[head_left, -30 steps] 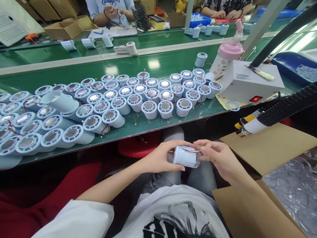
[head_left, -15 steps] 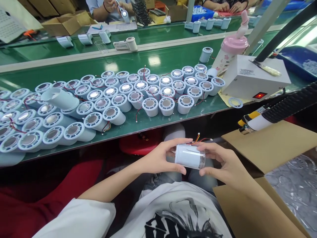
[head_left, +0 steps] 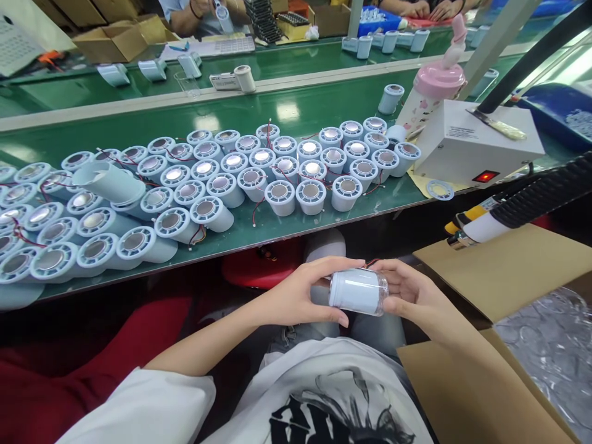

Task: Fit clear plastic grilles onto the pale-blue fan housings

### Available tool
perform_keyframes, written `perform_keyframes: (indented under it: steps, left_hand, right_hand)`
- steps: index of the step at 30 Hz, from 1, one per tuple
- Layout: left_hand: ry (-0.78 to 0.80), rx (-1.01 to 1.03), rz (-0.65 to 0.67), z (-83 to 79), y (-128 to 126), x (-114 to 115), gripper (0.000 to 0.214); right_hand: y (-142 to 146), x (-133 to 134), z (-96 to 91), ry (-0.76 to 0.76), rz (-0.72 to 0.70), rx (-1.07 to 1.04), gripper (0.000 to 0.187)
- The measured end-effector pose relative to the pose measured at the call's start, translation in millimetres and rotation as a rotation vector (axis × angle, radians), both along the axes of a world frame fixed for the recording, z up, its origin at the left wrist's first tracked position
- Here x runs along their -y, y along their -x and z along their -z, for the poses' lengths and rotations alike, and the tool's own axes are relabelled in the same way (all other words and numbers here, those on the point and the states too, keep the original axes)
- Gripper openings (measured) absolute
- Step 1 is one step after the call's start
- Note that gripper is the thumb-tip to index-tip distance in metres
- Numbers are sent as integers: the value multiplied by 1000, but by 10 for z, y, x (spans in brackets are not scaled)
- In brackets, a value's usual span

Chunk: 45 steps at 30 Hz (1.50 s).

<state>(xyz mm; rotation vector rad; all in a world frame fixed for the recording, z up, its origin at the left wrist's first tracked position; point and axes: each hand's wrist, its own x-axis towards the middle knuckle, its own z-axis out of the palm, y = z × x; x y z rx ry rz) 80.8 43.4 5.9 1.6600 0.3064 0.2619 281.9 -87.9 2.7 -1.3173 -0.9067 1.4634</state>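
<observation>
Above my lap, a pale blue cylindrical housing [head_left: 355,291] lies sideways between my two hands, with a clear plastic sleeve [head_left: 383,293] around it that sticks out past its right end. My left hand [head_left: 311,295] grips the left end, thumb below and fingers along the top. At the right end, my right hand [head_left: 411,290] has its fingers and thumb on the clear sleeve. A bit of thin red wire [head_left: 371,263] shows behind the housing near my right fingertips. Several similar pale blue housings [head_left: 279,192] with round metal discs stand in rows on the green bench [head_left: 240,231].
A grey box with a lit red switch [head_left: 485,177] and a pink-lidded bottle [head_left: 435,83] stand at the right. Beside my right arm, an open carton [head_left: 513,268] holds clear plastic parts [head_left: 550,351]. A black ribbed hose [head_left: 541,191] juts in. Across the bench, co-workers' hands [head_left: 432,8] are busy.
My right hand has shifted its grip on the clear sleeve, its fingers now curled behind the end. The wires that stood up above the housing are now mostly hidden.
</observation>
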Motion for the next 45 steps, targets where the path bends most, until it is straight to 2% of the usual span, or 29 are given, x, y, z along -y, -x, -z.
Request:
perform_keyframes:
  steps: [9, 14, 20, 27, 33, 36, 38, 42, 45]
  left_hand:
    - [-37, 1, -1, -7, 13, -10, 74]
    - [-53, 18, 19, -13, 4, -17, 74]
    - [-53, 46, 40, -9, -16, -19, 75]
    - [-29, 68, 33, 11, -38, -4, 74]
    - [-85, 3, -72, -24, -15, 52, 56]
    - [-114, -28, -184, -52, 49, 30, 54]
    - [-161, 7, -331, -56, 152, -75, 60]
    - [-298, 158, -850, -89, 536, -540, 57]
    - [-589, 116, -1216, -195, 902, -960, 57]
  right_hand:
    - [76, -47, 78, 137, 84, -194, 45]
    - [106, -62, 53, 220, 33, -286, 45]
    - [133, -57, 60, 263, 45, -366, 49]
    - [134, -56, 106, 251, 43, -352, 51]
    - [52, 26, 110, 204, 188, -314, 45]
    - [-74, 134, 111, 205, 312, -318, 40]
    - [-194, 228, 123, 230, 404, -320, 38]
    - [-489, 451, 260, 383, 709, -261, 39]
    - [-751, 665, 568, 485, 907, -196, 45]
